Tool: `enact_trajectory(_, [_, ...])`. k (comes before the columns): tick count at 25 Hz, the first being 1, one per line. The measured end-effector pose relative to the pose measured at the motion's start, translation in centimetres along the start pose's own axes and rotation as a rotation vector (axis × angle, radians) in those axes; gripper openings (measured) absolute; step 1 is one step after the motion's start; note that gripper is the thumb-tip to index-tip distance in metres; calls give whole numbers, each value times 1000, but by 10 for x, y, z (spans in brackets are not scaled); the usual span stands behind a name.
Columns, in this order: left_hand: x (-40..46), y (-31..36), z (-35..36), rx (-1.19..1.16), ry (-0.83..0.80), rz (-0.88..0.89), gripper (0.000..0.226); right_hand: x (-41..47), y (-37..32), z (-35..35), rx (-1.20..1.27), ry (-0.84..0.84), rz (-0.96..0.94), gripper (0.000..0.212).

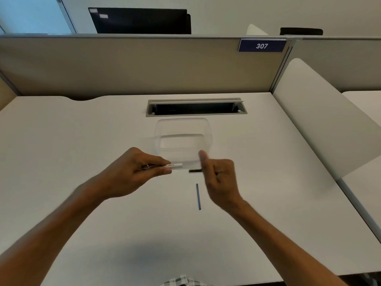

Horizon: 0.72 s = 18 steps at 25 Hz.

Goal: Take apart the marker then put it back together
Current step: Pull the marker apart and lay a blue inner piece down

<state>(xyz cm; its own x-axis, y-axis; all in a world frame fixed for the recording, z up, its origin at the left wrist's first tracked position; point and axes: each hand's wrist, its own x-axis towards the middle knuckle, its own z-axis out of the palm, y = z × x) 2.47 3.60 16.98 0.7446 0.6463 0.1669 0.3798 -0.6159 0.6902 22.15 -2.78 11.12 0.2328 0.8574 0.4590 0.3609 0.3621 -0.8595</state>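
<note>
The left hand [138, 169] pinches the white marker barrel [175, 165] level above the surface [82, 131], its open end pointing right. Just right of it, the right hand [218, 176] grips a short black piece [194, 171], blurred. A thin blue rod [198, 196] lies on the surface below them, and a clear tub [208, 129] stands behind.

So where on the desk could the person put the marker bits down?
Bare desk lies left of the left hand, and more right of the right hand, up to the white divider. The near strip between the forearms is free too. It is crowded in the middle: clear plastic container, white marker barrel, thin blue ink tube.
</note>
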Motion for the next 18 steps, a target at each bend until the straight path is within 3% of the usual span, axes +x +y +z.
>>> enact_trajectory(3, [1,0,-2,42,-84,47,22,-4,-1,5,-18,-24,-1,54])
enact_trajectory(13, [4,-14,5,30,20,4,22,-2,8,0,-32,27,170,43])
enact_trajectory(18, [4,-19,7,100,51,-4,19,-6,9,-2,203,11,294,33])
